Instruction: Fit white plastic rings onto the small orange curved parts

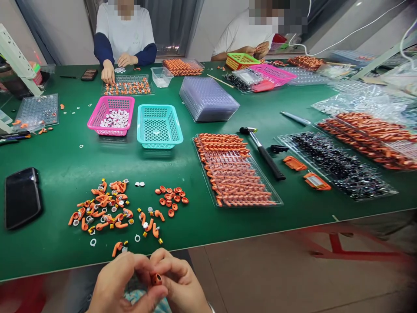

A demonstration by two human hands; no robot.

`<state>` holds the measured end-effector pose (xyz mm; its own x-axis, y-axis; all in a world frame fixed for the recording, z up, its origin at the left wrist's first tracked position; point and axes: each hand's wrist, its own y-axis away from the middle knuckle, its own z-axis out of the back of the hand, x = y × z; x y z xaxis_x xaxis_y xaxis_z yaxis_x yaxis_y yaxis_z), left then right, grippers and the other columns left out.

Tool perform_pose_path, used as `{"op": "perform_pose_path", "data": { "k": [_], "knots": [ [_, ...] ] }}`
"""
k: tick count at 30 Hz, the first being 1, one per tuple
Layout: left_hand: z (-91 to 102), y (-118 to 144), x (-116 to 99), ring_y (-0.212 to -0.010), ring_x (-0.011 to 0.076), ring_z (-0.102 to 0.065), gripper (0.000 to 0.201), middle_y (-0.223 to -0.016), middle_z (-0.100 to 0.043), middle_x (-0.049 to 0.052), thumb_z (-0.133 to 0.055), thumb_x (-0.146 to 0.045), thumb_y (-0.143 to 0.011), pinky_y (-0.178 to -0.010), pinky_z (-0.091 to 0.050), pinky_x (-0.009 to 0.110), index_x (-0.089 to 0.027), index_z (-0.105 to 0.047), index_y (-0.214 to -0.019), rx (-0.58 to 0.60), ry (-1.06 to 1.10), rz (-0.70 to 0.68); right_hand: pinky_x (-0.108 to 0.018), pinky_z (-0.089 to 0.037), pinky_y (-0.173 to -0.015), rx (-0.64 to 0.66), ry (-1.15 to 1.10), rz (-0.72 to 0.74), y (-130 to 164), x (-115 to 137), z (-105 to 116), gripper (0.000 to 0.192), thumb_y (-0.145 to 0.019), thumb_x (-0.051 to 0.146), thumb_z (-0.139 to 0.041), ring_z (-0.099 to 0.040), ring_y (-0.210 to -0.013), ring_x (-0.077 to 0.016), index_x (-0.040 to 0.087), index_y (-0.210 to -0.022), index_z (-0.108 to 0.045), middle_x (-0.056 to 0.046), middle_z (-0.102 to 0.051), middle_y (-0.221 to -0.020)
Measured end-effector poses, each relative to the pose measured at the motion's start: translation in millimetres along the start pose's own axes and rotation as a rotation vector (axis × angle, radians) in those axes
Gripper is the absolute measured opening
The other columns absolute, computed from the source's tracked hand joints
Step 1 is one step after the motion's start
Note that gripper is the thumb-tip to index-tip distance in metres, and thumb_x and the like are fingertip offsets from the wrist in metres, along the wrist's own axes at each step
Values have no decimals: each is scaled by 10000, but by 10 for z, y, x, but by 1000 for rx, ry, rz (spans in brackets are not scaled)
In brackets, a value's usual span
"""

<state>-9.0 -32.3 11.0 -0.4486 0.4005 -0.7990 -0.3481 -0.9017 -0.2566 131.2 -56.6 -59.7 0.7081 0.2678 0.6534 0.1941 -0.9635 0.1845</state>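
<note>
Two hands, left hand point(119, 282) and right hand point(179, 280), fingertips pinching one small orange part point(156, 278) near the table point(65, 161) edge; likely light, stiff, slippery, best gripped around its sides.

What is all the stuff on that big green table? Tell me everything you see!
table: one, green, fills the view
loose plastic parts: many, orange with white rings, near front edge
round caps: a small cluster, orange, right of the loose parts
phone: one, black, front left
pink basket: one, holds white rings, middle left
teal basket: one, beside the pink one
tray of orange parts: one, clear, centre
hammer: one, black handle, right of that tray
tray of black parts: one, clear, right
two co-workers: white shirts, far side
left hand: bottom, touching small orange piece
right hand: bottom, its grip pinches that piece
</note>
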Motion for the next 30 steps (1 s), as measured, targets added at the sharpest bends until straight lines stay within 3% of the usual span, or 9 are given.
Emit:
{"op": "perform_pose_path", "data": {
  "k": [7,16,25,30],
  "knots": [
    [-22,44,-9,-520,94,-589,124,-668,-671,-60,-731,-240,-787,-516,-483,151,-249,-623,-848,3,98,112,-246,-433,-652,73,115,102,-26,29,61,81,-740,320,-821,-546,-678,-107,328,-818,-803,4,-590,-774],
    [25,22,22,-538,98,-612,188,-660,-640,-60,-742,-221,-783,-504,-489,153,-231,-564,-843,30,-41,-29,-240,-451,-674,98,106,76,-22,38,44,103,-758,338,-806,-577,-700,-103,332,-861,-805,7,-578,-770],
    [-35,55,3,-524,99,-576,164,-632,-601,-64,-705,-280,-822,-508,-470,165,-235,-549,-796,-31,-23,27,-244,-447,-677,101,72,56,-9,-21,58,87,-766,325,-802,-582,-695,-99,324,-853,-805,6,-596,-776],
    [-46,70,-1,-524,104,-563,159,-614,-599,-58,-725,-271,-801,-502,-457,166,-234,-571,-785,-9,5,69,-254,-445,-684,97,36,38,0,-50,75,82,-761,324,-806,-587,-704,-107,309,-842,-803,2,-610,-792]
  ]
}}
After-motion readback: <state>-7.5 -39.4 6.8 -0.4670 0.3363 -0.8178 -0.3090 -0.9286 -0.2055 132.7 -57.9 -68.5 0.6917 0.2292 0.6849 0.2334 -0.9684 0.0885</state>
